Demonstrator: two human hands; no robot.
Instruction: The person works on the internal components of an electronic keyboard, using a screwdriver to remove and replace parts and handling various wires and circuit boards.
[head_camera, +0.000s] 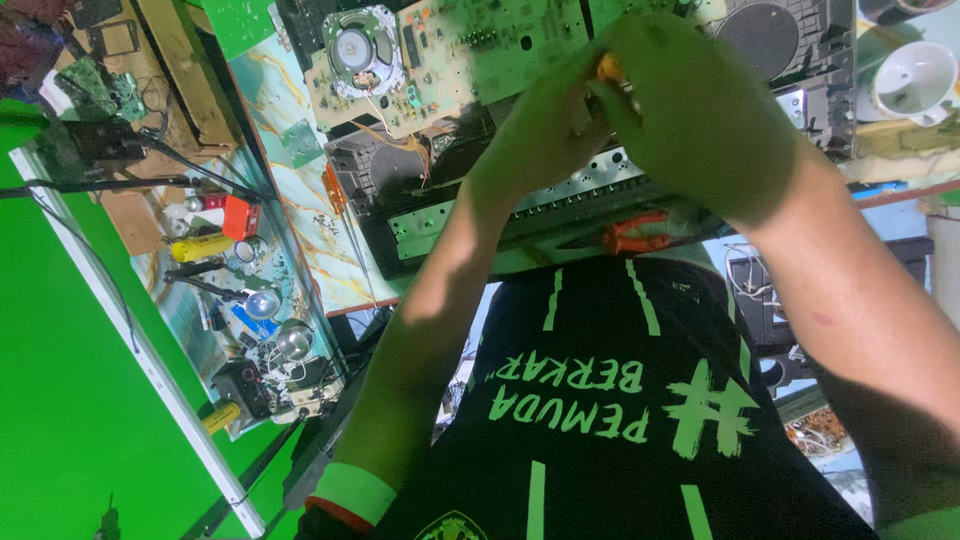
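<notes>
Both hands, left (545, 125) and right (690, 110), are closed together on a small orange tool (607, 68) above the black chassis (450, 215) on the surface (300, 170), circuit board (470, 45) and speaker (353, 47) beyond.

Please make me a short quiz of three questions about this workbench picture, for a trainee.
1. True or false: the left hand and the right hand both close on the small orange thing.
2. Where is the round speaker? A: on the floor. B: on the beige circuit board, left of the hands. C: in the person's lap.
3. Fill in: at the far right of the table stands a white ____.

Key: 1 true; 2 B; 3 cup.
</notes>
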